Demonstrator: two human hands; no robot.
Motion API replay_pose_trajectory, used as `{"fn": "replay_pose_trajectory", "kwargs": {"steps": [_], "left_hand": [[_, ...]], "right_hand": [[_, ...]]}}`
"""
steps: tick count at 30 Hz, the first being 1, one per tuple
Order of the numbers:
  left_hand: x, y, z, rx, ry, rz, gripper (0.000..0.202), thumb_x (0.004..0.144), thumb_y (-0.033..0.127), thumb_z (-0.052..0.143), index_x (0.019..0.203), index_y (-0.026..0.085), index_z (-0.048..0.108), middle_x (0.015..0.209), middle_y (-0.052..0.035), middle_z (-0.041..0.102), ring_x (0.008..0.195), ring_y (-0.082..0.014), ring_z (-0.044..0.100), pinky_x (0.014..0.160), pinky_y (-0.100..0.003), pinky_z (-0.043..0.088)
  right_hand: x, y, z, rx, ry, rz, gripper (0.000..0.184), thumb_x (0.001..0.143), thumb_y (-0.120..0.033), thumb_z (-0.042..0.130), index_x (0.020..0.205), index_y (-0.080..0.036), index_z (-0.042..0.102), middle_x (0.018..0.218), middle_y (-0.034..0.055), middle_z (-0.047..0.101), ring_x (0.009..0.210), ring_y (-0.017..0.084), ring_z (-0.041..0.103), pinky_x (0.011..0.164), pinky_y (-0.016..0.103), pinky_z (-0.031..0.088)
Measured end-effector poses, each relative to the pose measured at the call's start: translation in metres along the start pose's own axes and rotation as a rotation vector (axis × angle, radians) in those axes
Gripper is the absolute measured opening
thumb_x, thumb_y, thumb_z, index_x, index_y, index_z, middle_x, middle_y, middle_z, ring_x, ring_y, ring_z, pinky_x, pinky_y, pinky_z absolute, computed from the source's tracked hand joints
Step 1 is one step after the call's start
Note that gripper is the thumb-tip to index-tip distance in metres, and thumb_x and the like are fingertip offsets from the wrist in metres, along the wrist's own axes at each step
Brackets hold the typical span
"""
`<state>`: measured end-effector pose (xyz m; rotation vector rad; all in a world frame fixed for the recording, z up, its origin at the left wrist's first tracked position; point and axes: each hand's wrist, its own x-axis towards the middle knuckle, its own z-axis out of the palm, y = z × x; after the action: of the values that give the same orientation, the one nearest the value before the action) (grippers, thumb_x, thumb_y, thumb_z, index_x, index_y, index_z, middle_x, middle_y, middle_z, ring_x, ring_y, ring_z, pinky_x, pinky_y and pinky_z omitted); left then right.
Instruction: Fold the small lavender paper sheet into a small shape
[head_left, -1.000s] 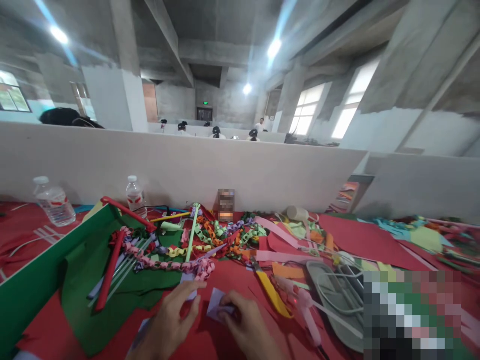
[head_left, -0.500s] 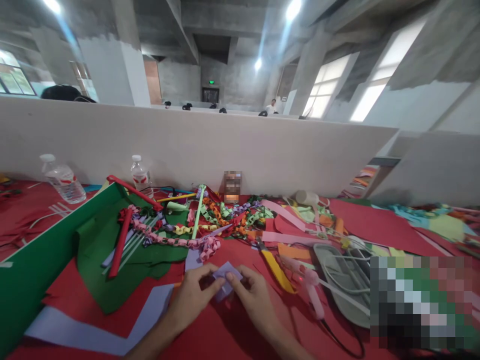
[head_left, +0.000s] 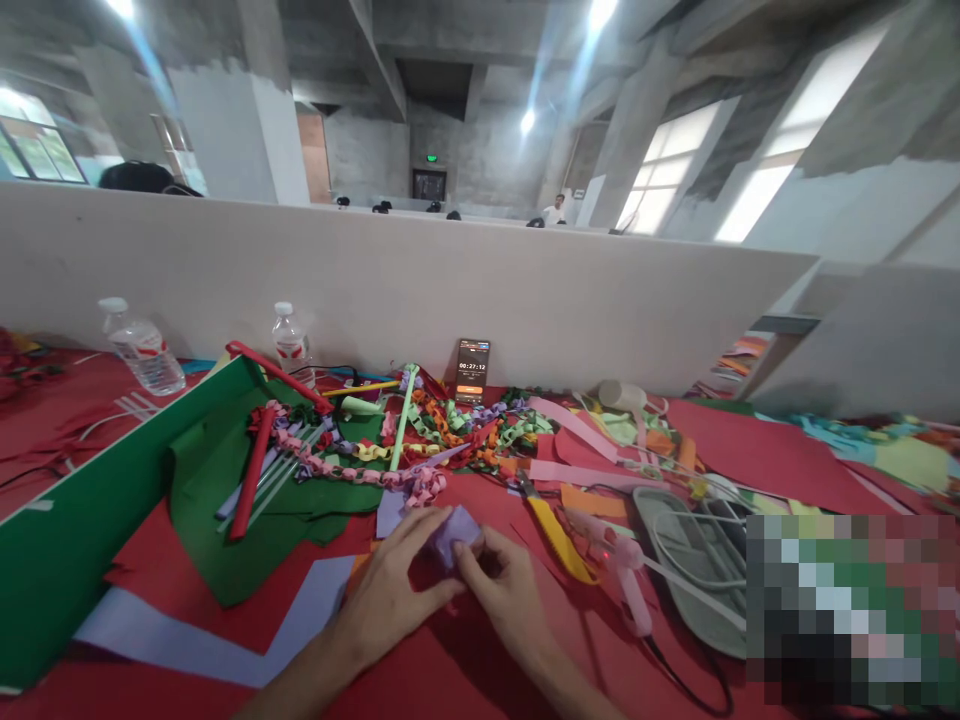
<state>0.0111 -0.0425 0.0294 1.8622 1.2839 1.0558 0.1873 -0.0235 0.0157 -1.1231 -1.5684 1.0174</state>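
Observation:
A small piece of folded purple paper (head_left: 455, 532) is held up between my two hands, low in the middle of the view. My right hand (head_left: 504, 578) pinches it, thumb on the near face. The fingers of my left hand (head_left: 401, 580) curve round its left side, and the left thumb lies below it, off the face. Fingertips behind the paper are hidden. Just beyond lie a purple paper strip (head_left: 390, 512) and a pink paper chain (head_left: 426, 486). To the right are a yellow-handled cutter (head_left: 559, 538) and a pink glue gun (head_left: 628, 575) with a small red light.
Several coloured paper chains (head_left: 450, 425) lie along the back, before a propped phone (head_left: 473, 370). Red paper tubes (head_left: 247, 480) rest on green paper at left, beside a green board (head_left: 97, 510). A grey tray (head_left: 705, 620) holds a cable. Two bottles (head_left: 291, 345) stand by the partition.
My left thumb has come off the paper's face and dropped below it. The paper has tilted and bent in my fingers. The view has shifted slightly, and the phone screen is now legible.

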Motion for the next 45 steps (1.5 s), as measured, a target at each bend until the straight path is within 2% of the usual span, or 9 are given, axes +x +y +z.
{"fn": "replay_pose_trajectory", "kwargs": {"steps": [5,14,21,25,30,32,35,39,45], "left_hand": [[0.002,-0.003,0.001,-0.059,0.021,-0.015,0.057,0.086,0.022,0.066,0.14,0.031,0.053,0.146,-0.0039,0.055,0.129,-0.0236,0.056,0.105,-0.034,0.051],[0.0,-0.013,0.003,-0.19,0.002,-0.11,0.06,0.081,0.024,0.074,0.138,0.032,0.056,0.144,-0.0024,0.059,0.126,-0.0248,0.059,0.109,-0.037,0.048],[0.004,-0.007,-0.003,-0.484,-0.092,-0.148,0.073,0.078,0.019,0.076,0.144,0.031,0.048,0.147,-0.0055,0.056,0.135,-0.0249,0.052,0.114,-0.038,0.041],[0.007,-0.012,-0.005,-0.649,-0.092,-0.146,0.066,0.084,0.026,0.068,0.146,0.024,0.045,0.141,-0.0114,0.06,0.125,-0.0275,0.059,0.106,-0.039,0.047],[0.011,-0.021,-0.004,-0.626,0.11,-0.291,0.051,0.084,0.035,0.066,0.131,0.015,0.06,0.123,-0.0122,0.071,0.108,-0.029,0.067,0.088,-0.035,0.054],[0.013,-0.02,-0.004,-0.594,0.074,-0.312,0.043,0.087,0.043,0.065,0.117,0.011,0.068,0.105,-0.0114,0.076,0.093,-0.027,0.07,0.08,-0.034,0.056],[0.014,-0.013,-0.003,-0.563,0.019,-0.317,0.047,0.084,0.054,0.067,0.095,0.009,0.074,0.081,-0.0083,0.077,0.075,-0.0235,0.069,0.069,-0.031,0.055],[0.014,-0.009,-0.001,-0.597,-0.013,-0.351,0.051,0.077,0.059,0.073,0.092,0.01,0.074,0.081,-0.0086,0.077,0.074,-0.0232,0.07,0.068,-0.03,0.055],[0.013,-0.015,0.001,-0.506,0.028,-0.339,0.044,0.081,0.054,0.07,0.087,0.01,0.074,0.079,-0.0083,0.076,0.07,-0.0216,0.068,0.063,-0.028,0.053]], "right_hand": [[0.001,-0.001,0.002,-0.001,-0.036,0.003,0.038,0.09,-0.048,0.062,0.067,-0.017,0.057,0.062,-0.0025,0.051,0.058,0.013,0.045,0.054,0.023,0.035],[-0.001,-0.005,0.003,0.031,-0.042,0.029,0.038,0.089,-0.049,0.062,0.071,-0.016,0.059,0.064,-0.0018,0.052,0.062,0.014,0.045,0.057,0.024,0.035],[0.001,-0.004,-0.001,0.117,-0.031,0.034,0.042,0.084,-0.052,0.066,0.063,-0.018,0.052,0.06,-0.0033,0.048,0.058,0.013,0.042,0.056,0.024,0.034],[0.002,-0.006,-0.004,0.138,-0.013,0.021,0.04,0.086,-0.051,0.065,0.066,-0.019,0.052,0.062,-0.0034,0.047,0.06,0.013,0.042,0.057,0.024,0.036],[0.005,-0.011,-0.007,0.162,0.078,0.021,0.037,0.09,-0.051,0.061,0.072,-0.022,0.047,0.068,-0.0038,0.042,0.063,0.014,0.042,0.057,0.024,0.039],[0.006,-0.011,-0.007,0.139,0.103,0.025,0.038,0.089,-0.054,0.061,0.073,-0.023,0.045,0.068,-0.0042,0.04,0.061,0.015,0.041,0.055,0.023,0.038],[0.01,-0.01,-0.008,0.09,0.113,0.023,0.039,0.088,-0.058,0.059,0.074,-0.024,0.046,0.065,-0.0047,0.039,0.059,0.015,0.039,0.052,0.023,0.037],[0.012,-0.003,-0.009,0.054,0.088,0.011,0.04,0.089,-0.057,0.059,0.072,-0.022,0.05,0.064,-0.0045,0.042,0.058,0.014,0.039,0.052,0.023,0.035],[0.01,0.003,-0.011,-0.069,0.04,-0.014,0.034,0.093,-0.048,0.059,0.079,-0.018,0.064,0.067,-0.002,0.053,0.062,0.014,0.046,0.057,0.024,0.036]]}}
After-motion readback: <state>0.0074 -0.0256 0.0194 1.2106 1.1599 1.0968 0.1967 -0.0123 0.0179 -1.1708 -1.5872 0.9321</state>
